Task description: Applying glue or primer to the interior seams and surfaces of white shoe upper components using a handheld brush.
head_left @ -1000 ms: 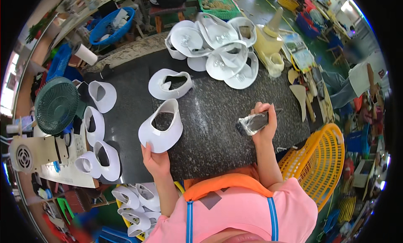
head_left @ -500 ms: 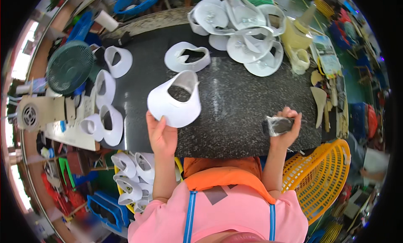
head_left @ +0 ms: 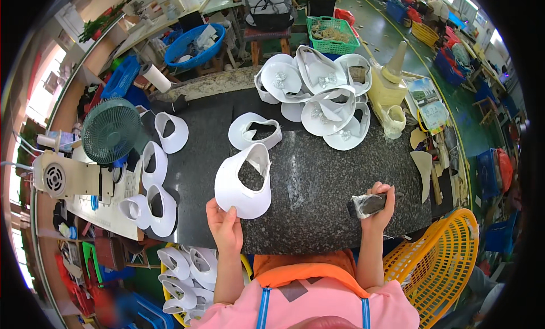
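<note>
My left hand pinches the near brim edge of a white sun visor, thumb on top, above the dark speckled stone tabletop. The visor's open band faces away from me. At the right, my right hand is closed around a dark, flat block partly wrapped in clear plastic; its exact kind is unclear. Just beyond the held visor lies another white visor. Farther back is a pile of white visors, several with shiny bow-like decorations.
Several plain visors line the table's left side by a green fan. A yellow basket below holds more visors. Another yellow basket leans at right. A cream container with a cone and tools sit along the right edge.
The view has tilted upward, so the table appears lower and more of the room shows beyond it. Both hands keep their holds, with little visible movement over the table.
</note>
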### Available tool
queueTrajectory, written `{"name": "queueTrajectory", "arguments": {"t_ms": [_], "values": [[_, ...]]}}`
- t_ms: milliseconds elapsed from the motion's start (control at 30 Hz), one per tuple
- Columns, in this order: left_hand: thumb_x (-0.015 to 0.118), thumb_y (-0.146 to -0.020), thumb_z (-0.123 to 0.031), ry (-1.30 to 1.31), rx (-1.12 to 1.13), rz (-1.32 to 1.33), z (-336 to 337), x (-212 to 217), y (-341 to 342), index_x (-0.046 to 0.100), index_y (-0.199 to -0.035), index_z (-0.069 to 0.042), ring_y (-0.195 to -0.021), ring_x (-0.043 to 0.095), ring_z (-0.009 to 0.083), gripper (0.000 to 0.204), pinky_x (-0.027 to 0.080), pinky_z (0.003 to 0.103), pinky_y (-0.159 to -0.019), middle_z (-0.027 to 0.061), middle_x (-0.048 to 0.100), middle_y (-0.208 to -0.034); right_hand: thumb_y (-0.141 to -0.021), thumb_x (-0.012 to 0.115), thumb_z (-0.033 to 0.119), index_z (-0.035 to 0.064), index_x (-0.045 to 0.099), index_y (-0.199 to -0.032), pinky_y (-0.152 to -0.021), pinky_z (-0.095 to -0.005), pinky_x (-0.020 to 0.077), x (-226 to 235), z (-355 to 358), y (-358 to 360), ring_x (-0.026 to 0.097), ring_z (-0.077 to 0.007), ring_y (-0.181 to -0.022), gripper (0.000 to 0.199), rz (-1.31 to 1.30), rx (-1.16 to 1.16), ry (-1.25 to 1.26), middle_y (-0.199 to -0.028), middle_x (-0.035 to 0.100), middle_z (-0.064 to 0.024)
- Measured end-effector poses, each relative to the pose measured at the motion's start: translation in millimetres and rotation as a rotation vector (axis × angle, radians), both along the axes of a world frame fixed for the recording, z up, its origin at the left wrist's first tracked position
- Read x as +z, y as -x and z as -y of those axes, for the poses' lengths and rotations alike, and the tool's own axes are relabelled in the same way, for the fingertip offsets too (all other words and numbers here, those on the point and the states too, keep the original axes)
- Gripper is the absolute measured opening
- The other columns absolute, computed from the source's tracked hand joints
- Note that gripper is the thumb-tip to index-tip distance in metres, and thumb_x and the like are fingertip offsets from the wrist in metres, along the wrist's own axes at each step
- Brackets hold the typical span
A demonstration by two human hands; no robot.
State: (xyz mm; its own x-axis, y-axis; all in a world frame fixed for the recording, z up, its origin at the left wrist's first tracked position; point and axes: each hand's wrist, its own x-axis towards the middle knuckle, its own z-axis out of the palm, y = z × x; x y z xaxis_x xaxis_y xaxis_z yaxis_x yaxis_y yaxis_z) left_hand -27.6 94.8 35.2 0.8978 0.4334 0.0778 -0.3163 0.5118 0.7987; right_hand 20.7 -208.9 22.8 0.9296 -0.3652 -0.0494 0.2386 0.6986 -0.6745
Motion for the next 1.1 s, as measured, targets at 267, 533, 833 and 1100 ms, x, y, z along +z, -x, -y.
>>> {"name": "queueTrajectory", "arguments": {"t_ms": [267,533,833,1100], "values": [[0.055,-0.08,0.006,-0.049,0.076,0.012,-13,-3,0,0.044,-0.112,-0.003,-0.101,0.054,0.0159,0.036,0.044,0.032,-0.09,0.0074,0.054,-0.107,-0.088,0.056,0.031,0.0017,0.063,-0.091,-0.043,-0.0221,0.0331,59,109,-120,0.043,-0.0057,-0.048,0.031,-0.245,-0.422,1.022,-0.066,0.053,0.0001],[0.055,-0.078,0.007,0.031,0.195,-0.015,-21,-10,22,0.044,-0.112,0.0,-0.097,0.053,0.0144,0.036,0.043,0.029,-0.086,0.0076,0.054,-0.104,-0.082,0.058,0.022,-0.0039,0.052,-0.082,-0.061,-0.0402,0.0393,24,162,-195,0.05,-0.0355,-0.066,0.026,-0.032,-0.466,1.726,-0.07,0.053,-0.0185],[0.055,-0.077,0.006,0.068,0.233,0.008,-37,1,23,0.045,-0.11,-0.001,-0.095,0.054,0.0148,0.035,0.043,0.029,-0.086,0.0073,0.054,-0.103,-0.085,0.058,0.017,-0.0033,0.056,-0.09,-0.059,-0.0321,0.0429,48,115,-164,0.054,-0.0271,-0.06,0.021,0.125,-0.768,1.451,-0.071,0.058,-0.0161],[0.055,-0.076,0.006,0.116,0.165,0.082,-28,7,9,0.045,-0.109,-0.002,-0.095,0.055,0.0146,0.034,0.044,0.029,-0.086,0.0072,0.054,-0.102,-0.08,0.06,0.017,-0.0026,0.05,-0.082,-0.06,-0.0417,0.0419,15,145,-198,0.057,-0.0358,-0.068,0.022,-0.069,-0.409,1.821,-0.071,0.057,-0.0201]]}}
